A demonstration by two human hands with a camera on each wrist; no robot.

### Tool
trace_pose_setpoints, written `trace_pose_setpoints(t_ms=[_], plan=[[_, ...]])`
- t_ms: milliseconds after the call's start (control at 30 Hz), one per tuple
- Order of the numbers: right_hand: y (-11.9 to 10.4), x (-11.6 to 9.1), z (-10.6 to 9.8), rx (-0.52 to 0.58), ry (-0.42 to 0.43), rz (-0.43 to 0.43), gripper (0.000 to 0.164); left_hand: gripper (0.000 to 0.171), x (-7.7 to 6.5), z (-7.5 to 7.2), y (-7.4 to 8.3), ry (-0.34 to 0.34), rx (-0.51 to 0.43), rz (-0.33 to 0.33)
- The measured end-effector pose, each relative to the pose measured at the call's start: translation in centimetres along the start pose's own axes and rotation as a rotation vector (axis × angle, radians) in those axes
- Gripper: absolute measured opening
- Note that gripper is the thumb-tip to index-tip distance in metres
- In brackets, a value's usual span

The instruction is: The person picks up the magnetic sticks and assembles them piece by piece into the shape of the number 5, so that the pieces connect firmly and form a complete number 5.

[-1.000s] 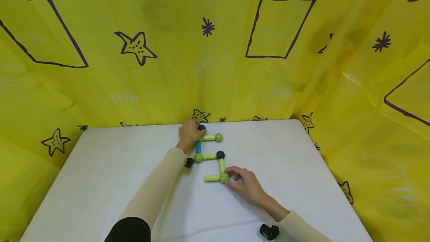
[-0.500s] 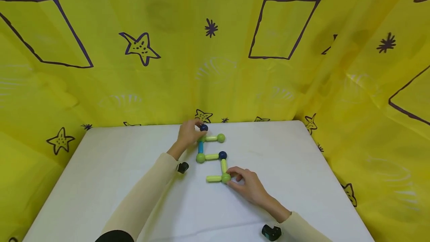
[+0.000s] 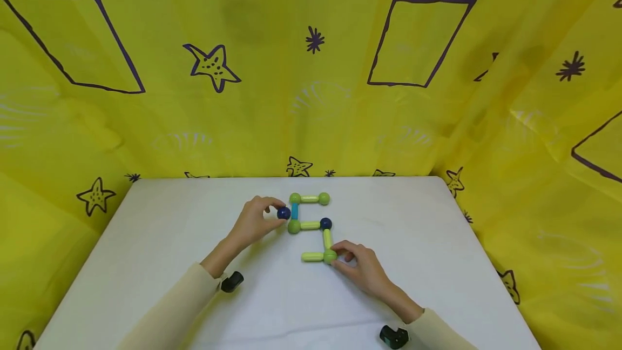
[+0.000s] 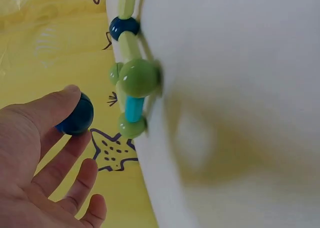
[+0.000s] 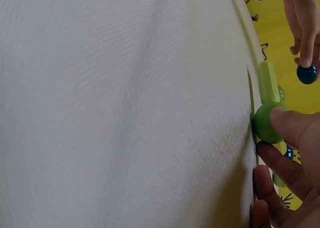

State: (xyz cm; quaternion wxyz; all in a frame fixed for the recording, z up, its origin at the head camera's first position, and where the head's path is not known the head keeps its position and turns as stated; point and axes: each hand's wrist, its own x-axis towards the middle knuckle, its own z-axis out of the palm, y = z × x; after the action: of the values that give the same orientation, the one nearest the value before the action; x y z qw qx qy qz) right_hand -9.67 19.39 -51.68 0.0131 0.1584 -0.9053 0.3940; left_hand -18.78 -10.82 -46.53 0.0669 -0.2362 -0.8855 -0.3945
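My left hand [image 3: 254, 222] pinches a dark blue ball [image 3: 284, 213] between thumb and fingers, just left of a chain of balls and rods. In the left wrist view that blue ball [image 4: 77, 115] is apart from the chain. A blue rod [image 3: 295, 211] joins two green balls at the chain's left side. Pale green rods lead to a green ball [image 3: 324, 199] at the top right and another dark blue ball [image 3: 326, 223]. At the chain's near end my right hand [image 3: 365, 271] pinches a green ball [image 5: 267, 124], from which a pale green rod [image 3: 312, 257] points left.
The chain lies on a white table [image 3: 418, 231]. Yellow fabric [image 3: 262, 112] with drawn stars hangs behind the table and at its sides. Small black devices sit at the left wrist [image 3: 232, 282] and right wrist [image 3: 394, 337].
My left hand has drawn the dark blue ball from beside the upper left green ball toward me and slightly left. The right hand keeps its grip on the near green ball.
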Motion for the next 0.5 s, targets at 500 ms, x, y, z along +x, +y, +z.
trace_pose_setpoints(t_ms=[500], plan=[[-0.1,0.1,0.0,0.007,0.009,-0.016,0.028,0.031,-6.0,2.0,-1.0,-0.190,-0.042,0.031]])
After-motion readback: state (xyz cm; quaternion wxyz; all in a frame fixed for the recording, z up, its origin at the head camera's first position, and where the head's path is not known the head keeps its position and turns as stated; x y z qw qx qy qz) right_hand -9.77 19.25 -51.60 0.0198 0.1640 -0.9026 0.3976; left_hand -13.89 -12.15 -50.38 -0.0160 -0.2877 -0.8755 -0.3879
